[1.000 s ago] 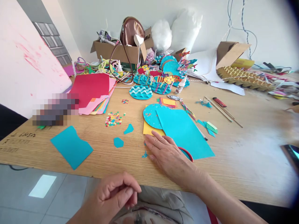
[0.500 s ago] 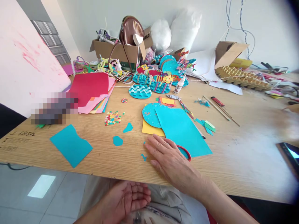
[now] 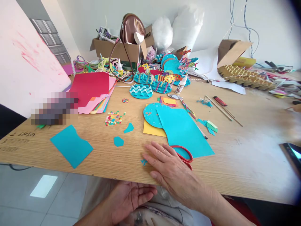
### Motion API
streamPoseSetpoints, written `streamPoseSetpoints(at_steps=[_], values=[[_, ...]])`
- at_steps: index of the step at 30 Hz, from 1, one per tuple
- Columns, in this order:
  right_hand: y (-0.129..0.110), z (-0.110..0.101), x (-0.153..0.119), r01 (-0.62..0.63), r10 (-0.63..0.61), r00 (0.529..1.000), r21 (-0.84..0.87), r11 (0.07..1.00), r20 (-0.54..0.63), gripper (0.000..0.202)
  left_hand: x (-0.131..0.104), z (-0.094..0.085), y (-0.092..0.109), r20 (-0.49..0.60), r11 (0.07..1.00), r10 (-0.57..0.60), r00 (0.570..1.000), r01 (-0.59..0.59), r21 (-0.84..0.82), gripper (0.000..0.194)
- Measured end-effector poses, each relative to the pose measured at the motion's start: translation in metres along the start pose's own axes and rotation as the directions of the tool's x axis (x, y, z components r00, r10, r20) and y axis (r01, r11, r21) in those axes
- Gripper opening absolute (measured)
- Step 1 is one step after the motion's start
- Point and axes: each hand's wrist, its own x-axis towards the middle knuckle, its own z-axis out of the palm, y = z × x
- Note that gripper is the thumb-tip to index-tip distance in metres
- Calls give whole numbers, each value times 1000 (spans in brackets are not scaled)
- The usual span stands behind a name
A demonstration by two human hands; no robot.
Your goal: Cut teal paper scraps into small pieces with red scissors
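My right hand (image 3: 164,161) lies flat on the tabletop, fingers outstretched, against small blue paper scraps (image 3: 144,162). Red-handled scissors (image 3: 188,153) rest beside it, their blades hidden by the hand. Below the table's front edge, my left hand (image 3: 131,197) is held palm up, its fingers loosely spread and nothing in it. Beyond my right hand lies a large blue sheet (image 3: 185,131), overlapping a blue disc (image 3: 151,114) and a yellow sheet (image 3: 152,131). Two blue offcuts, one angular (image 3: 118,141) and one pointed (image 3: 129,127), lie to the left.
A cut blue sheet (image 3: 71,147) lies at left, with paper dots (image 3: 114,118) behind it. Stacked coloured paper (image 3: 90,89), a glue bottle (image 3: 182,84) and decorated blue pieces (image 3: 141,91) stand farther back. Sticks (image 3: 218,108) and a phone (image 3: 293,155) are at right.
My right hand has slid toward the table's front edge, pulling the blue scraps slightly along. More of the red scissor handles shows. My left hand has shifted a little to the right.
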Motion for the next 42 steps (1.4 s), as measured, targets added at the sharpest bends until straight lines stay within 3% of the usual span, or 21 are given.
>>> streamPoseSetpoints(at_steps=[11,18,29,34,38,42], values=[[-5,14,-13,25,-25,1000,11,1000,16,38,2,3,-3,18,991,75,997,-72,-111,33],[2,19,-14,-92,92,996,-3,996,-4,40,2,3,-2,86,997,39,996,-34,-65,37],[-7,22,-15,-38,38,999,16,999,20,40,-2,7,0,79,975,98,992,-80,-205,33],[-10,25,-14,-13,13,999,1,1000,41,41,0,1,-3,72,963,156,985,-135,-235,34],[-14,29,-22,13,-13,998,-6,1000,63,42,4,-6,-5,130,957,165,978,-127,-260,35],[-14,28,-26,26,-24,998,-37,999,53,43,4,-3,-3,112,962,149,982,-118,-248,34]])
